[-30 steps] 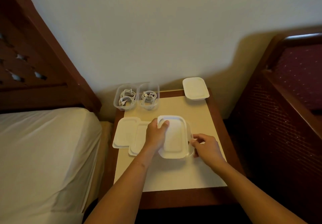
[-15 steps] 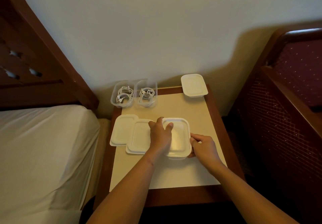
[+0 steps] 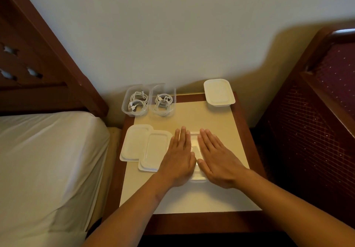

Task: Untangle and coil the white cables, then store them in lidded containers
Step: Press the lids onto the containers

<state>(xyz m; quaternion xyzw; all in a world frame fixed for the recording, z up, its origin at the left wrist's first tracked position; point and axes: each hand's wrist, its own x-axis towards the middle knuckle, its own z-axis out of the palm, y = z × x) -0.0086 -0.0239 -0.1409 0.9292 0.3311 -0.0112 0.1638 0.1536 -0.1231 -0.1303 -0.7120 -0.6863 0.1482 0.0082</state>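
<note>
Both hands lie flat, fingers straight, on a white lid [image 3: 194, 146] that covers a container in the middle of the bedside table [image 3: 247, 131]. My left hand [image 3: 179, 155] presses its left half, my right hand [image 3: 215, 156] its right half. Most of that container is hidden under them. At the back left stand two clear open containers [image 3: 135, 100] [image 3: 163, 100], each with coiled white cables [image 3: 138, 100] [image 3: 163, 102] inside. A lidded white container [image 3: 219, 92] sits at the back right corner.
Two loose white lids [image 3: 134, 143] [image 3: 154, 151] overlap on the table left of my hands. A bed with a white sheet [image 3: 48, 160] and dark wooden headboard [image 3: 38, 58] is on the left. A dark red chair [image 3: 317, 122] stands on the right. The wall is close behind.
My left hand has gone from gripping the lid's edge to lying flat on it. My right hand moved from the container's right rim onto the lid top.
</note>
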